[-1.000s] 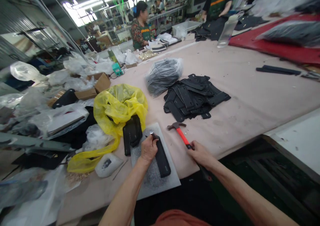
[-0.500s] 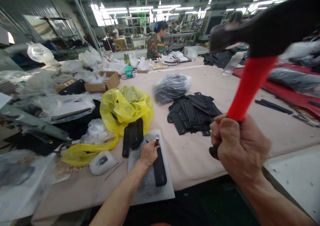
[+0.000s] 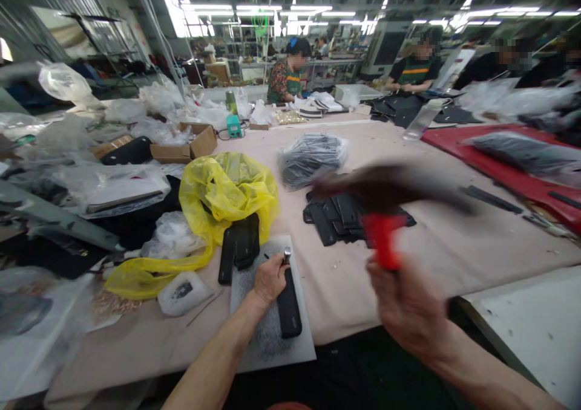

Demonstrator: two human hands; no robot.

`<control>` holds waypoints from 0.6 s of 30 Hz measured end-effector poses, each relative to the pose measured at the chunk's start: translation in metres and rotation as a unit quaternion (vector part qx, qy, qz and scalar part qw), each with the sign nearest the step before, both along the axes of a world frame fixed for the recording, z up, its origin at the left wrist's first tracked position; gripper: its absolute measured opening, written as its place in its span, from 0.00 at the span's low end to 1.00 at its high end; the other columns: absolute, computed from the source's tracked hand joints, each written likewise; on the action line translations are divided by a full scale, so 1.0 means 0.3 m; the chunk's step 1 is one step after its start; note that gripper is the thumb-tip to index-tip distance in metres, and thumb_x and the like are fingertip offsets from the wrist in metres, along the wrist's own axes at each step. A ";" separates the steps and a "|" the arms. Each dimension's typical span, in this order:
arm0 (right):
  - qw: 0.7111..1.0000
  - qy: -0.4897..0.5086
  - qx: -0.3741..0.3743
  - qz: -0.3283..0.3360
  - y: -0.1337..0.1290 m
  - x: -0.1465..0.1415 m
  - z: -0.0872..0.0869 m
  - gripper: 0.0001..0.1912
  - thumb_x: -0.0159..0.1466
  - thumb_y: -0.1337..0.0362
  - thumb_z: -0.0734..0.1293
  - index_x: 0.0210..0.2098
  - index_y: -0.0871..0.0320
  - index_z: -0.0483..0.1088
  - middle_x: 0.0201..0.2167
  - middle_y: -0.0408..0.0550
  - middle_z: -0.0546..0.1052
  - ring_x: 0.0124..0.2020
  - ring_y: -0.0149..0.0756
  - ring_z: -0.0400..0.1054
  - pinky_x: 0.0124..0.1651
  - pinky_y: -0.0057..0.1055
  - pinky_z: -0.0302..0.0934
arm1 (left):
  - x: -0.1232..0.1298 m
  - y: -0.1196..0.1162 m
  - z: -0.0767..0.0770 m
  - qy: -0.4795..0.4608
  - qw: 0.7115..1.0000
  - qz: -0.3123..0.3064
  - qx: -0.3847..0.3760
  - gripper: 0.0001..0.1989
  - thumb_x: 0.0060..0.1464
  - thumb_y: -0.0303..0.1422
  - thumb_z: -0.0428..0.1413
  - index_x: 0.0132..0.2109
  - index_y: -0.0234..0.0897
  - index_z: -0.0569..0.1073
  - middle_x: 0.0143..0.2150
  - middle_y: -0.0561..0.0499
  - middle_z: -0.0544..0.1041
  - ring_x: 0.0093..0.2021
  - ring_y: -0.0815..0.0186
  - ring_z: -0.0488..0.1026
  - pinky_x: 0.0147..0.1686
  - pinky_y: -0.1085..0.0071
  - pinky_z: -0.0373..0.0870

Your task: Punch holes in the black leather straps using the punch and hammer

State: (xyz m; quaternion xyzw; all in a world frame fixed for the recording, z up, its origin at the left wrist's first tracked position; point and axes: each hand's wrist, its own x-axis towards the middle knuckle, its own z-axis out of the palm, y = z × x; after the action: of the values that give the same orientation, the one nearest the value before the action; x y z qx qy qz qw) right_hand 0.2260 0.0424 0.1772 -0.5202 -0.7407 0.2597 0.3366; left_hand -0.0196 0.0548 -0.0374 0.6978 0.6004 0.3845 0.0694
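My left hand (image 3: 271, 279) is closed around a short metal punch (image 3: 287, 254), held upright with its shiny top showing above the fingers. Its lower end is hidden by the hand. Under it lies a long black padded strip (image 3: 289, 313) on a pale, speckled board (image 3: 302, 343). In my right hand (image 3: 411, 307) is a hammer (image 3: 385, 234) with a red handle and dark head, raised right of the board and blurred by motion. More black padded pieces (image 3: 240, 240) lie at the board's far left edge, against a yellow plastic bag (image 3: 229, 186).
Flat black pieces (image 3: 336, 216) are heaped behind the hammer, with a plastic-wrapped bundle (image 3: 313, 159) beyond. A white roll (image 3: 184, 292) and a thin rod (image 3: 204, 307) lie left of the board. Cardboard box (image 3: 184, 150) at back left; co-workers (image 3: 287, 77) sit across the table.
The hammer has swung down and to the left from high on the right, and my right hand has moved lower with it. My left hand keeps the punch in place on the strip.
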 end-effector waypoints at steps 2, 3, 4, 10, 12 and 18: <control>0.985 -0.157 -0.027 0.068 -0.004 0.011 -0.060 0.15 0.63 0.51 0.60 0.25 0.52 0.61 0.18 0.44 0.64 0.18 0.33 0.51 0.25 0.34 0.41 | 0.002 0.004 0.003 0.000 1.000 0.002 0.006 0.05 0.56 0.26 0.53 0.38 0.38 0.72 0.30 0.48 0.76 0.33 0.61 0.76 0.33 0.69 0.70; 0.972 -0.211 -0.046 0.092 -0.004 0.017 -0.084 0.14 0.63 0.52 0.61 0.25 0.52 0.60 0.17 0.44 0.64 0.18 0.32 0.51 0.26 0.34 0.40 | 0.003 0.006 0.002 -0.001 1.000 0.006 0.007 0.05 0.56 0.26 0.52 0.37 0.38 0.72 0.30 0.48 0.76 0.32 0.61 0.76 0.33 0.69 0.70; 0.964 -0.236 -0.063 0.102 -0.003 0.022 -0.102 0.14 0.63 0.53 0.60 0.26 0.52 0.60 0.17 0.43 0.64 0.18 0.33 0.51 0.26 0.34 0.40 | 0.004 0.008 0.001 -0.004 1.000 0.011 0.004 0.05 0.56 0.26 0.52 0.37 0.38 0.72 0.30 0.48 0.76 0.32 0.61 0.76 0.33 0.69 0.70; 0.983 -0.114 -0.144 0.025 0.033 0.061 -0.227 0.15 0.66 0.52 0.55 0.26 0.53 0.56 0.19 0.40 0.64 0.21 0.32 0.56 0.27 0.31 0.46 | -0.003 0.006 -0.001 -0.022 0.999 0.020 -0.039 0.03 0.57 0.28 0.53 0.36 0.39 0.70 0.31 0.49 0.76 0.34 0.61 0.76 0.34 0.68 0.70; 0.977 -0.094 -0.193 0.004 0.053 0.092 -0.321 0.16 0.65 0.53 0.55 0.25 0.54 0.57 0.19 0.40 0.64 0.22 0.31 0.57 0.27 0.30 0.48 | -0.004 0.005 0.003 -0.026 0.999 0.017 -0.038 0.03 0.57 0.28 0.53 0.36 0.39 0.70 0.31 0.49 0.76 0.34 0.61 0.76 0.34 0.69 0.70; 0.945 -0.284 -0.159 -0.035 0.048 0.113 -0.531 0.13 0.66 0.60 0.58 0.42 0.62 0.68 0.37 0.56 0.74 0.36 0.41 0.67 0.38 0.35 0.57 | -0.008 0.005 0.012 -0.037 0.998 0.012 -0.058 0.04 0.58 0.28 0.52 0.38 0.39 0.71 0.35 0.48 0.78 0.37 0.60 0.77 0.39 0.67 0.72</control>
State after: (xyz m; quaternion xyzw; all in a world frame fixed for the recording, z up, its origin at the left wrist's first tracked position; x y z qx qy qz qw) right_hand 0.2599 0.0569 0.0178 -0.6448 -0.7358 0.2039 0.0344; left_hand -0.0221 0.0563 -0.0338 0.6706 0.6268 0.3757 0.1274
